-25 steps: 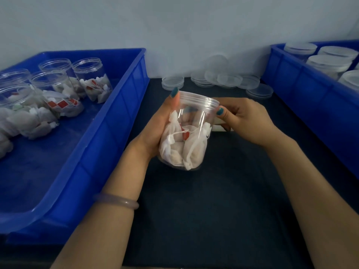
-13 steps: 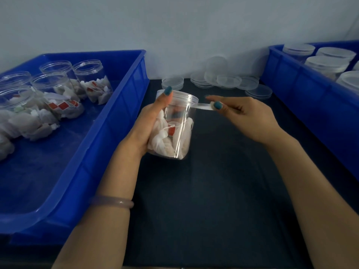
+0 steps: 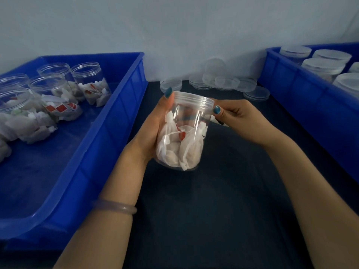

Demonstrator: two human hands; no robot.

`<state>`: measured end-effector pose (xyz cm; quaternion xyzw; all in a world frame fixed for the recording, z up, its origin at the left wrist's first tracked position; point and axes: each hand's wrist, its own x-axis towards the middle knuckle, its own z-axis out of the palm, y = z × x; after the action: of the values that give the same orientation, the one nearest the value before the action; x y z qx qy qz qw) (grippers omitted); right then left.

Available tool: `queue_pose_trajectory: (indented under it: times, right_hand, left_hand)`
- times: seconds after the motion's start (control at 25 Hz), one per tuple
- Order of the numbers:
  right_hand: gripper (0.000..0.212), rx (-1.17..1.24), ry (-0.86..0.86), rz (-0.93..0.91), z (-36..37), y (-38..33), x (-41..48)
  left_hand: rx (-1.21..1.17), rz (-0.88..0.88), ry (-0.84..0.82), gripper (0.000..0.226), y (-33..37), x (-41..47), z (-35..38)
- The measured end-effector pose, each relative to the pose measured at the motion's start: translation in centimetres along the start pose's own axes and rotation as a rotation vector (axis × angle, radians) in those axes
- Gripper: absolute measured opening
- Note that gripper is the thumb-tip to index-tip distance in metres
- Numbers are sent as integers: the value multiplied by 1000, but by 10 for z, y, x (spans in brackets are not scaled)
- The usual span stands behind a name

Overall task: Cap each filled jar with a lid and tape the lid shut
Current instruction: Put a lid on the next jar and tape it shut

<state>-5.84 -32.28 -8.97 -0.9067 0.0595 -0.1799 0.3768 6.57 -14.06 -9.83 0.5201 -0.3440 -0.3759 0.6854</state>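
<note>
Right now I see the left hand wrapped round the jar, palm on its side wall and thumb up on the lid, which already sits on the mouth. I judge that grip is there to stop lid and jar turning while the seam gets taped. The jar, part full of tea bags, is held slightly tilted over the dark table, between the left bin and the right bin.

The right hand is at the lid's right edge, thumb pressed on the rim, fingers curled behind (whether they pinch tape I cannot tell; no strip shows clearly).

Open jars wait in the left bin, capped jars stand in the right bin and loose lids lie by the wall, so work runs left to right, I reckon.
</note>
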Motion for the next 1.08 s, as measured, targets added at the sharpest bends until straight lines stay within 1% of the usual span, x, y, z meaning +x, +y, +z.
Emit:
queue_pose_trajectory:
  times: [0.12, 0.2, 0.32, 0.4, 0.44, 0.48, 0.56, 0.6, 0.64, 0.72, 0.8, 0.88, 1.0, 1.08]
  right_hand:
    - [38, 3, -9, -31, -1, -3, 0]
    - [37, 7, -36, -66, -2, -5, -2]
    - [45, 49, -35, -71, -5, -2, -2]
    - [46, 12, -26, -38, -5, -1, -1]
    - [43, -24, -16, -13, -4, -1, 0]
    - [40, -62, 5, 19, -3, -2, 0]
    - [39, -106, 66, 81, 0, -3, 1]
    - [44, -109, 87, 97, 1, -3, 1]
    - [51, -102, 93, 110, 2, -2, 1]
    - [58, -68, 86, 118, 4, -3, -1]
    - [58, -74, 71, 94, 5, -4, -1]
    - [58, -151, 55, 61, 6, -3, -1]
    - [55, -251, 19, 64, 4, -1, -1]
    - [51, -343, 49, 43, 3, -1, -2]
  left_hand:
    - [-27, -17, -41, 56, -2, 1, 0]
    - [-36, 1, -54, 52, -4, 3, -1]
    - [3, 42, -22, 54, -6, 5, -3]
    - [95, 62, 58, 67, -5, 7, 0]
    - [156, 92, 138, 73, -6, 10, 0]
    - [231, 151, 236, 74, -8, 12, 1]
    - [388, 328, 397, 60, -13, 16, 3]
    - [430, 378, 429, 56, -15, 17, 5]
    - [465, 400, 438, 56, -16, 16, 7]
    - [523, 373, 399, 68, -18, 16, 9]
    - [578, 331, 356, 86, -20, 16, 9]
    - [627, 286, 393, 101, -20, 18, 6]
    - [578, 231, 455, 100, -16, 19, 2]
    - [510, 214, 450, 98, -12, 19, 0]
